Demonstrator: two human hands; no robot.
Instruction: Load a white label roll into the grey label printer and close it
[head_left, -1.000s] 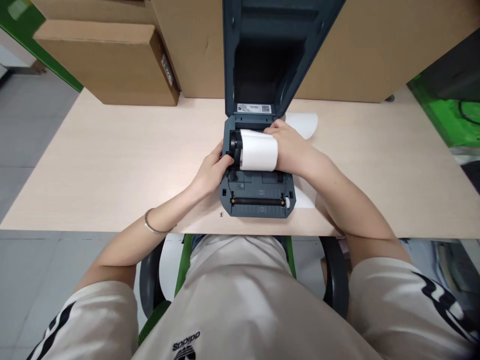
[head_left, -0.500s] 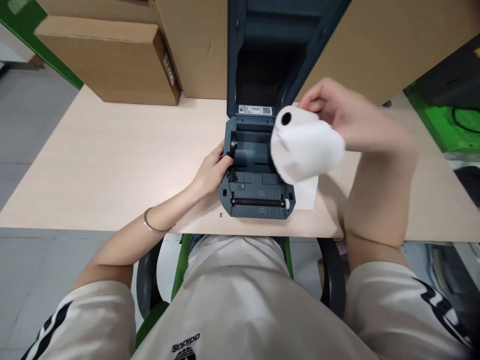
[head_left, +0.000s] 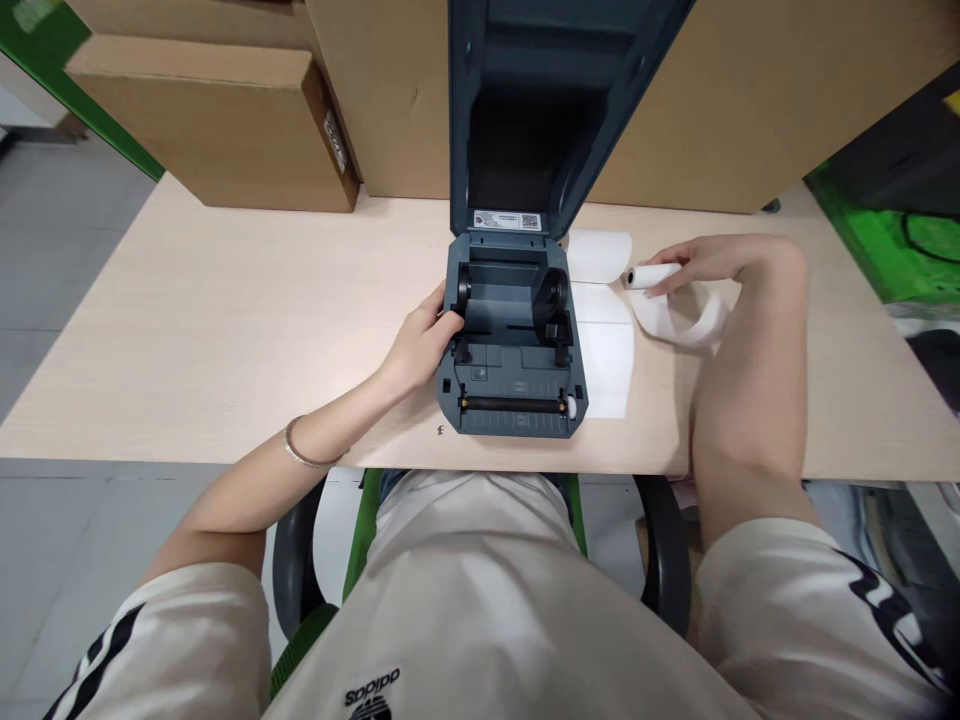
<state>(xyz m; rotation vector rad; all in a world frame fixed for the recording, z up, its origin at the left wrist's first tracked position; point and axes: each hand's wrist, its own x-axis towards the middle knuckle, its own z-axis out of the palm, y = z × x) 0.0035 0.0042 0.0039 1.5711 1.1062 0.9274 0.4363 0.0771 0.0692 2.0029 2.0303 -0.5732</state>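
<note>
A dark blue-grey label printer [head_left: 510,375] stands on the table with its lid [head_left: 544,60] raised, showing a bare roll bay and a black roller near the front. My left hand [head_left: 420,345] grips the printer's left side, thumb over the rim. To the right of the printer, my right hand [head_left: 697,260] holds a small roll of white paper [head_left: 651,275] low at the table. A loose curl of its paper [head_left: 675,320] hangs below the fingers. Beside the printer's right wall lie white paper sheets [head_left: 606,365], partly hidden by it, and a curved white piece [head_left: 600,257] behind them.
A flat cardboard box [head_left: 202,130] stands at the back left of the wooden table [head_left: 262,300]. Large cardboard panels [head_left: 697,130] rise behind the printer. Black chair armrests [head_left: 664,560] sit below the table's front edge.
My right hand has moved right and down from above the printer to the table, carrying the white paper roll. The printer's bay is uncovered. My left hand keeps its hold.
</note>
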